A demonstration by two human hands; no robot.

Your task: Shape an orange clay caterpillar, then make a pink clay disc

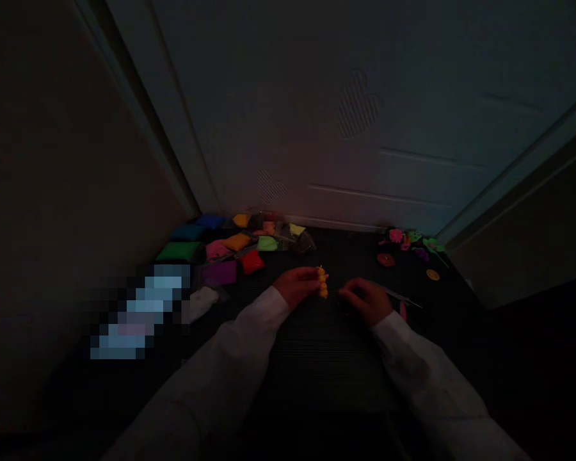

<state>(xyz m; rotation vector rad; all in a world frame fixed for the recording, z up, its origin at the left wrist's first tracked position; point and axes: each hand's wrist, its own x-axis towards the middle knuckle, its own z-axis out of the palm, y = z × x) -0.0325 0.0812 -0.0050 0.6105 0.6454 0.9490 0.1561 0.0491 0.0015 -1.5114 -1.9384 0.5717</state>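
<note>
My left hand [297, 287] has its fingers closed on the side of a small yellow-orange clay figure [322, 283]. The figure looks like a row of rounded lumps with a pink bit on its right side. Across a short gap, my right hand [366, 301] is pinched, thumb against fingers, its tips pointing at the figure. Whatever is in that pinch is too dark and small to name. Beside the right hand lie a thin metal tool [403, 297], perhaps scissors or tweezers, and a pink piece [403, 311].
Several bags of coloured clay, among them green [178, 251], purple [221, 273], red [252, 262] and white [202, 303], lie at the left. A blurred bright screen [146, 310] is nearer me. Pink flower shapes [396, 236] and a yellow disc [432, 274] sit at the right.
</note>
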